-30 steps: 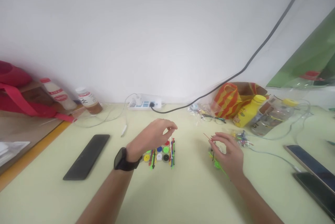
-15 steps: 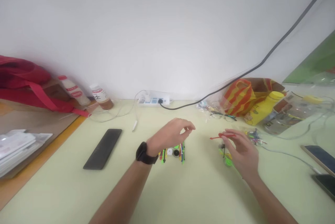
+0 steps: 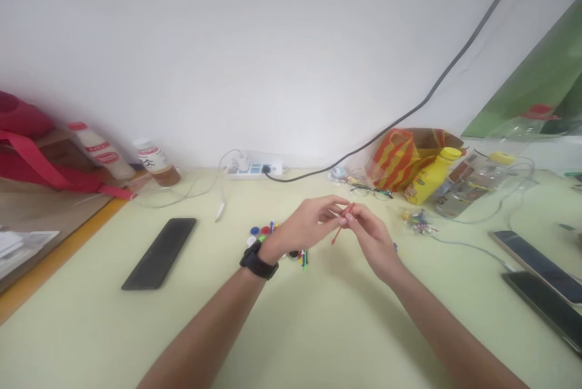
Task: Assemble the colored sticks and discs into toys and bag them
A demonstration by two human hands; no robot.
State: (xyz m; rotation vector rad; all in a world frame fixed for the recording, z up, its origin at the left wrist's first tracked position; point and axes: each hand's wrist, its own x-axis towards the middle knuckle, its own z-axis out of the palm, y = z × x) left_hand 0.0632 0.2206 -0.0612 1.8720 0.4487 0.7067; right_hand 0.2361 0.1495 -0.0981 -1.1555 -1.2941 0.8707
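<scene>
My left hand [image 3: 313, 219], with a black watch on the wrist, meets my right hand [image 3: 370, 234] above the table. Between the fingertips of both hands is a thin red plastic stick [image 3: 335, 236] with a pointed tip, slanting down to the left. Both hands are closed in a pinch on it; its upper part is partly covered by the fingers. Under my left wrist lie small coloured plastic pieces: blue and red discs [image 3: 265, 230] and thin coloured sticks [image 3: 304, 260], partly hidden by the hand.
A small pile of coloured pieces [image 3: 419, 221] lies to the right, near two phones [image 3: 541, 265]. A dark flat slab [image 3: 160, 254] is at the left. Along the wall stand a power strip [image 3: 254, 172], glasses [image 3: 373, 191], a striped bag [image 3: 393, 159] and bottles [image 3: 157, 162].
My right hand has moved left with the red stick, and my left hand has come to it, its fingers closing on the stick. The view has shifted slightly to the right.
</scene>
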